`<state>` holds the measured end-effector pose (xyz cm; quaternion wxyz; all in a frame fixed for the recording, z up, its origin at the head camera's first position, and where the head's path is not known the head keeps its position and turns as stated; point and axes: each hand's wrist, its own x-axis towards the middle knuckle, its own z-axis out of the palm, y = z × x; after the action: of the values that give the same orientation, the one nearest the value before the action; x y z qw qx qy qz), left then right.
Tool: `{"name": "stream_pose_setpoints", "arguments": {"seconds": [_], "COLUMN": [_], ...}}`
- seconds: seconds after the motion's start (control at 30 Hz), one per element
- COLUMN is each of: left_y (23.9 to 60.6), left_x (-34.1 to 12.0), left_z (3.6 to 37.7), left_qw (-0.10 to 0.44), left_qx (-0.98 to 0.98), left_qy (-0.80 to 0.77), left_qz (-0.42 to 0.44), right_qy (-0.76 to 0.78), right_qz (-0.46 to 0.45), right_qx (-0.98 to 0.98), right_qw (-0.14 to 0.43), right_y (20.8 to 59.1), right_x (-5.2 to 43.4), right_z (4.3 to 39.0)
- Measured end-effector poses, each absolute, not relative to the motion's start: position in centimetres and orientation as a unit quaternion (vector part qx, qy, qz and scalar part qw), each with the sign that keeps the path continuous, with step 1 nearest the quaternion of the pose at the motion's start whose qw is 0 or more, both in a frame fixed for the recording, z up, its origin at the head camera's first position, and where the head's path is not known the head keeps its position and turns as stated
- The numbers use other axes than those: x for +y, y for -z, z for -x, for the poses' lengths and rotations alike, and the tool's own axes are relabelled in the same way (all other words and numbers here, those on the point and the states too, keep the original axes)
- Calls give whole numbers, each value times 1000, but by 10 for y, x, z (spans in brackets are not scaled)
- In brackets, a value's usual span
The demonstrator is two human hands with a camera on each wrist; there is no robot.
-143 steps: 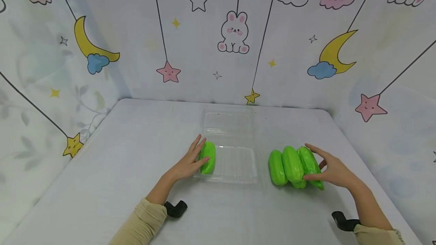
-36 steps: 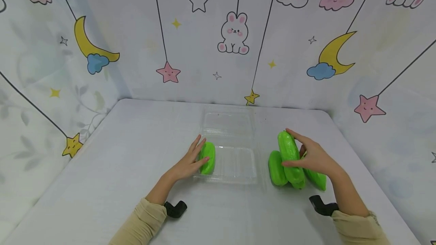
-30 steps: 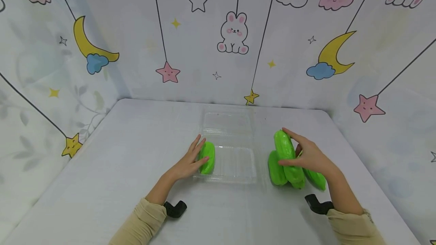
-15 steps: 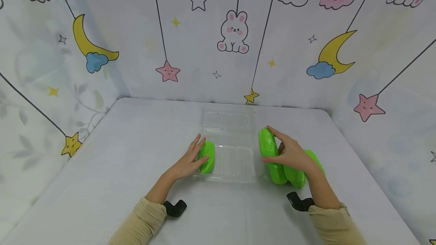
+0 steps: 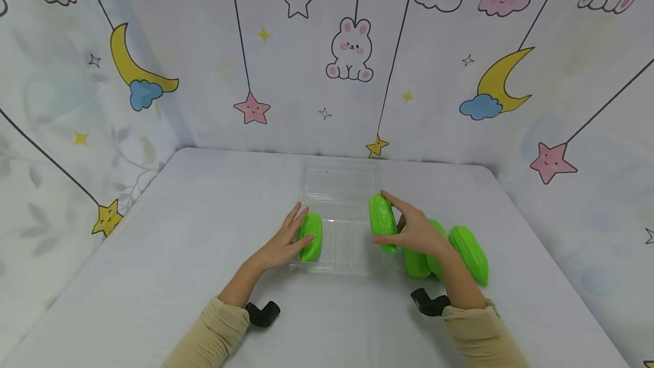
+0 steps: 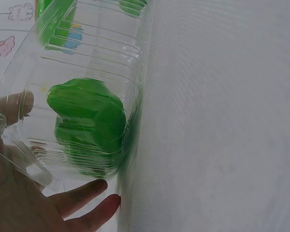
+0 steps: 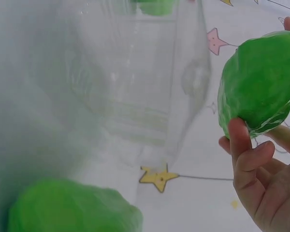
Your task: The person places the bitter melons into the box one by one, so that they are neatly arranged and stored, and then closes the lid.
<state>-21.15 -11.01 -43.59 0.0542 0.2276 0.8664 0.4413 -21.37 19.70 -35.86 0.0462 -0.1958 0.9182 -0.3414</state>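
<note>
- Right hand (image 5: 416, 231) grip: thumb and fingers curled round one glossy green plastic-wrapped gourd (image 5: 382, 222), held off the tabletop (image 5: 153, 254).
- Change: over the last second this gourd has come up out of the cluster on the right and travelled toward 9 o'clock; it now hangs over the right edge of the clear plastic clamshell tray (image 5: 352, 257).
- Left hand (image 5: 283, 246) grip: unchanged throughout, fingers resting nearly straight against the tray's left wall beside the green gourd already lying in the tray (image 5: 311, 235).
- Three remaining green gourds (image 5: 467, 249) lie on the tabletop at 3 o'clock of the tray, partly behind the right wrist.
- Judgement: the transfer is mid-way; second gourd is close to the tray's open space, with room at 3 o'clock of the first.
</note>
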Motion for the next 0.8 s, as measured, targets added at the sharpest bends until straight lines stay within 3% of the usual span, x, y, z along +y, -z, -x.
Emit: {"name": "stream_pose_setpoints", "arguments": {"seconds": [0.8], "left_y": [441], "left_x": [-112], "left_z": [214], "left_qw": [51], "left_qx": [870], "left_qy": [-432], "left_qz": [-230], "right_qy": [367], "right_qz": [202], "right_qx": [907], "right_qw": [46], "right_y": [383], "right_x": [162], "right_z": [225]}}
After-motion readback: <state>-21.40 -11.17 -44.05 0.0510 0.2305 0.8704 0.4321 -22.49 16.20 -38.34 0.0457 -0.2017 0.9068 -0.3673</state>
